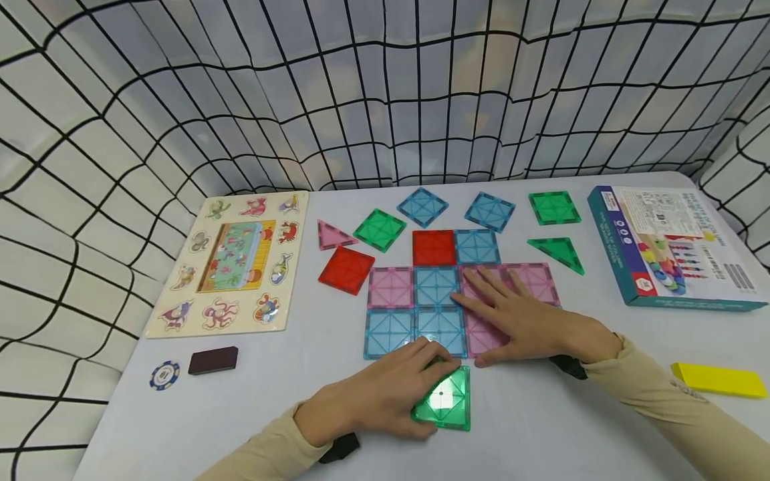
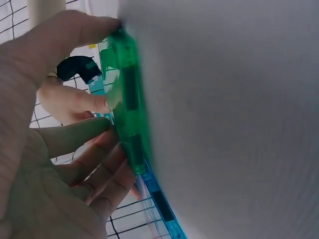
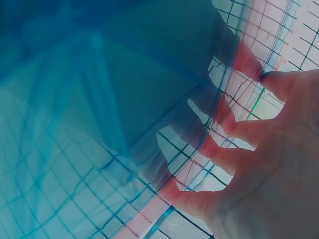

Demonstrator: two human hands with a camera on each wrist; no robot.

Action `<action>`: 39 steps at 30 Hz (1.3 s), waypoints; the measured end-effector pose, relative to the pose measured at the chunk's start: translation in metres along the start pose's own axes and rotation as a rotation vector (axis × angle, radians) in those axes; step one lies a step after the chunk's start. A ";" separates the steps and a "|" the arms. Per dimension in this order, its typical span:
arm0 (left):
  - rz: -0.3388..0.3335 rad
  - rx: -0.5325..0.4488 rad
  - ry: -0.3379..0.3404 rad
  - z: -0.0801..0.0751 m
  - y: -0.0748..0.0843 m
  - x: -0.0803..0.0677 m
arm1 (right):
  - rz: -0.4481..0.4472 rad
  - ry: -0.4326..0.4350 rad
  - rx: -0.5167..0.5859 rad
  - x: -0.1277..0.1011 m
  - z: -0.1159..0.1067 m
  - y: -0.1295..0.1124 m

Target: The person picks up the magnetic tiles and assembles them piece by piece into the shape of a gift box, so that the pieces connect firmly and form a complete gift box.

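Note:
My left hand holds a clear green square tile by its edges at the near side of the table. In the left wrist view the thumb is on one edge of the green tile and fingertips are on the opposite side, near a blue tile's edge. Fingers spread, my right hand rests on pink square tiles, partly hiding them. They belong to a flat block with blue tiles, another pink tile and a red tile.
Loose tiles lie around the block: a red square, a green square, a pink triangle and a green triangle. A picture puzzle board lies left, a box right, a yellow block near the right edge.

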State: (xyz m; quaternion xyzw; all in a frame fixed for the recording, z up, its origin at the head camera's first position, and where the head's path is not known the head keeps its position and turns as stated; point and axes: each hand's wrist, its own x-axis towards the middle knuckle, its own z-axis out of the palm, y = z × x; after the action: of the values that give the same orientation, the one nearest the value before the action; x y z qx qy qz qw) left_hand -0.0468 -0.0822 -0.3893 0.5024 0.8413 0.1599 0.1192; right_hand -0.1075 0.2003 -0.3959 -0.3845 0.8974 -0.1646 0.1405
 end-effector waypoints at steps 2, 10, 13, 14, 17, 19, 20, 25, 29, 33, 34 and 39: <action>-0.012 0.011 0.001 0.002 0.000 0.000 | -0.003 0.002 0.000 0.000 0.000 0.000; -0.043 0.079 0.043 0.003 -0.002 -0.004 | 0.019 -0.009 -0.003 0.000 0.000 -0.001; -0.047 0.081 0.029 0.002 -0.003 -0.004 | 0.022 -0.009 -0.006 0.000 0.001 -0.001; -0.047 0.080 0.024 0.002 -0.003 -0.005 | 0.021 -0.008 -0.007 0.000 0.001 0.000; -0.053 0.060 0.010 -0.001 -0.005 -0.007 | 0.012 -0.001 -0.012 0.000 0.002 0.001; -0.075 0.033 0.027 -0.005 -0.012 -0.010 | 0.004 0.003 -0.014 0.000 0.002 0.001; -0.092 0.019 0.056 -0.008 -0.017 -0.012 | 0.001 0.004 -0.013 0.000 0.002 0.001; -0.301 -0.008 0.312 -0.031 -0.063 -0.025 | -0.003 -0.002 0.006 -0.001 0.001 0.001; -0.528 -0.015 0.374 -0.041 -0.102 -0.035 | 0.008 -0.008 0.010 -0.001 0.001 0.000; -0.616 -0.046 0.310 -0.044 -0.122 -0.039 | 0.012 -0.009 0.021 -0.002 0.001 -0.001; -0.625 -0.055 0.302 -0.044 -0.124 -0.039 | 0.012 -0.009 0.022 -0.002 0.002 -0.001; -0.675 -0.060 0.314 -0.048 -0.123 -0.038 | 0.006 0.000 0.013 -0.002 0.002 0.000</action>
State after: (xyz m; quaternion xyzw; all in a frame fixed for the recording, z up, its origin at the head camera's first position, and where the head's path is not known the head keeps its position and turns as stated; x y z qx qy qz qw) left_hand -0.1456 -0.1775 -0.3919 0.1623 0.9625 0.2116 0.0493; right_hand -0.1059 0.2014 -0.3972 -0.3810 0.8975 -0.1699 0.1432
